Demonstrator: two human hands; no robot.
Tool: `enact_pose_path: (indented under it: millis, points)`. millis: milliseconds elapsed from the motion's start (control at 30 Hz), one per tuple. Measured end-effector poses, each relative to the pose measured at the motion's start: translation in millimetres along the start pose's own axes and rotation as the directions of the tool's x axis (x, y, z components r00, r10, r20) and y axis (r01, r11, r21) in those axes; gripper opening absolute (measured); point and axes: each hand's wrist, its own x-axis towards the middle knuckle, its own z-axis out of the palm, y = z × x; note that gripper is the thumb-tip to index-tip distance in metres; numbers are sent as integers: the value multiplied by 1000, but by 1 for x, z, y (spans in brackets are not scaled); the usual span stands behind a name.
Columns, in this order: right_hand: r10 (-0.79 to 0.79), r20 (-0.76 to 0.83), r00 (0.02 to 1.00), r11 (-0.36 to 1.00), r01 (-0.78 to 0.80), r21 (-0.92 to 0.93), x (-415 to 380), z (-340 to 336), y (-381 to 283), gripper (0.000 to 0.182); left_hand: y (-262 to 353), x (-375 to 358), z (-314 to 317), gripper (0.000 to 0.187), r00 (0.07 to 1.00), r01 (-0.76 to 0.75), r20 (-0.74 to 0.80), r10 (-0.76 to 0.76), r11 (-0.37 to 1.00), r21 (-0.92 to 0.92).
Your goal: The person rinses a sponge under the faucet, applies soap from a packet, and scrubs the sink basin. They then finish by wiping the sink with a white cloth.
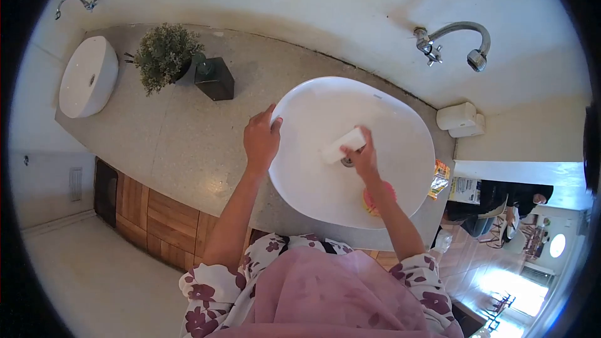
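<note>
A large white oval basin stands on the grey counter. My left hand grips the left rim of the basin, fingers over its edge. Inside the bowl, my right hand holds a white block, perhaps a sponge, against the bottom beside the metal drain. A pink and yellow round item lies in the basin, partly covered by my right forearm.
A curved tap juts from the wall. On the counter are a potted plant, a dark dispenser bottle, a second basin, an orange packet and white rolls. A person sits at right.
</note>
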Motion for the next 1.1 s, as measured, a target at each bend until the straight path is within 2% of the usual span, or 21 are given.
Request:
enact_pose_path:
  millis: [33,67,133,167,200,267,300,367,400,467,500,600,633,733,767,800,900,933,1000,1033,1100]
  points:
    - [-47,-97,994,999,49,24,11,-6,-2,68,2,0,-1,39,1000,-2,6,2,1000,0]
    - [-42,-99,994,999,45,24,20,-12,-4,68,3,0,-2,39,1000,4,13,-4,1000,5]
    - [-8,-269,963,993,39,108,29,-20,-20,67,2,-2,-3,39,1000,9,19,-9,1000,12]
    - [-62,-292,954,996,79,45,25,-14,-25,66,1,-1,-1,39,1000,8,13,-8,1000,9]
    - [-67,-290,955,996,83,43,16,-2,-21,66,1,-1,-1,39,1000,9,7,-9,1000,4]
    - [-118,-160,980,993,114,-35,-2,23,-6,62,3,-1,-1,39,1000,17,11,-17,1000,1]
    - [-120,-159,980,993,116,-36,-3,25,-12,62,3,0,-2,39,999,25,19,-25,1000,3]
    - [-85,-38,996,996,84,-44,-6,25,-23,63,2,0,-2,39,1000,20,9,-20,1000,0]
    - [-83,-40,996,996,81,-43,-1,20,-27,63,2,-1,-1,39,1000,14,2,-14,1000,-3]
    - [-10,-210,978,998,24,65,23,6,-34,66,3,-1,-1,39,1000,14,8,-15,1000,5]
    - [-17,-237,971,986,55,155,27,5,-34,68,2,-1,-2,39,1000,15,11,-15,1000,14]
    - [23,-130,991,995,-10,96,6,26,-28,70,1,-1,0,39,1000,12,1,-12,1000,8]
    - [-88,-125,988,993,97,69,-3,40,-18,73,0,0,1,39,1000,13,0,-13,1000,4]
    - [-135,-87,987,991,133,-26,-7,35,-23,73,0,-1,0,38,1000,4,7,-4,1000,16]
    - [-49,-85,995,999,51,16,10,25,-5,73,0,0,0,38,1000,10,12,-10,1000,-1]
    - [-46,-86,995,999,47,18,17,18,-12,73,1,0,-1,38,1000,18,15,-18,1000,-18]
    - [-69,-242,968,987,102,126,24,16,-26,71,0,-1,0,38,1000,21,5,-21,1000,17]
    - [-70,-242,968,987,103,125,16,23,-22,71,-1,-1,0,38,1000,21,4,-21,1000,15]
    - [-121,-174,977,993,117,-33,-8,44,-19,68,-1,0,1,38,1000,12,14,-11,1000,-7]
    - [-128,-127,984,989,137,62,-16,47,-24,67,0,0,1,38,1000,10,12,-10,1000,-8]
    - [-108,-114,988,991,115,65,-5,37,-22,67,1,-1,-1,38,1000,19,8,-19,1000,-18]
